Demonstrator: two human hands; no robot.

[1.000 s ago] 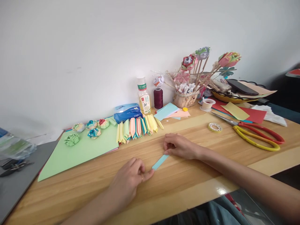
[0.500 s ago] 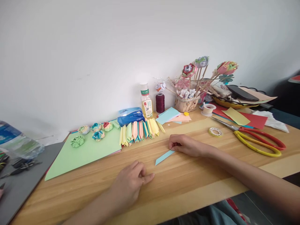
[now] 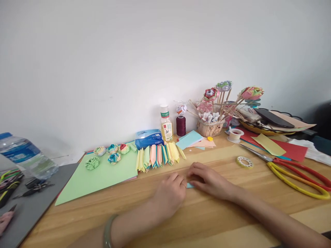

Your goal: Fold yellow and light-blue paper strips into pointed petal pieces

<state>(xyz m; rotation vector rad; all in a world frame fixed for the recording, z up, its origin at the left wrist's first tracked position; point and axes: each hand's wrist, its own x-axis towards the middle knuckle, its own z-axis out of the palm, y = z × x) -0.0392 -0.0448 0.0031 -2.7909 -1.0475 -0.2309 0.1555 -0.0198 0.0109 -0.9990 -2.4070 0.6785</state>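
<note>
A light blue paper strip (image 3: 190,185) lies on the wooden table, and only a short piece of it shows between my two hands. My left hand (image 3: 171,193) is closed, fingers curled together over the strip's left end, with a ring on one finger. From the other side my right hand (image 3: 209,182) bends its fingers round, the thumb against the strip. My hands nearly touch, and they hide most of the paper. Behind them stands a row of folded paper pieces (image 3: 157,156) in yellow, green, pink and blue.
Several paper flowers (image 3: 92,163) rest on green sheets (image 3: 108,179) at left. Scissors (image 3: 297,172) and a tape roll (image 3: 244,162) lie at right. Along the wall are a tissue pack (image 3: 149,138), a bottle (image 3: 167,125), a thread spool (image 3: 181,126) and a flower basket (image 3: 210,128).
My left hand has moved right and away from me to meet the strip. My right hand has shifted slightly, and less of the strip shows. The view has tilted up a little.
</note>
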